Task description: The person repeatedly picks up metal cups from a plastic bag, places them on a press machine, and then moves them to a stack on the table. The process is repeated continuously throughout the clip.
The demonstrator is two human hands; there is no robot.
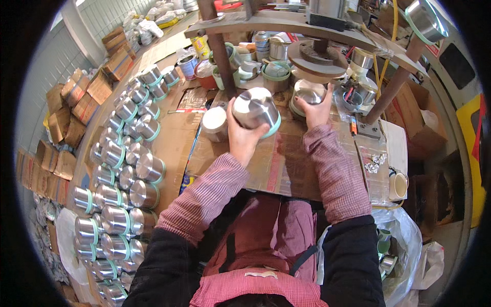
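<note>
My left hand (pixel 242 140) grips a shiny steel canister (pixel 254 107) with a mint-green rim, tilted with its metal base upward, above the cardboard-covered bench. My right hand (pixel 318 111) has its thumb and fingers around a round steel-topped piece (pixel 307 95) standing beneath the round plate (pixel 318 60) of a press. The lower part of that piece is pale; its exact kind is unclear. Beside my left hand, on the bench, stands a pale-topped metal canister (pixel 215 124).
Rows of steel canisters with green rims (pixel 115 220) are stacked along the left. Press posts (pixel 222 56) rise on both sides. Tins and pots (pixel 276 77) crowd behind the press. An orange-handled cutter (pixel 353 125) lies to the right, above a plastic bag (pixel 404 235) holding more pieces.
</note>
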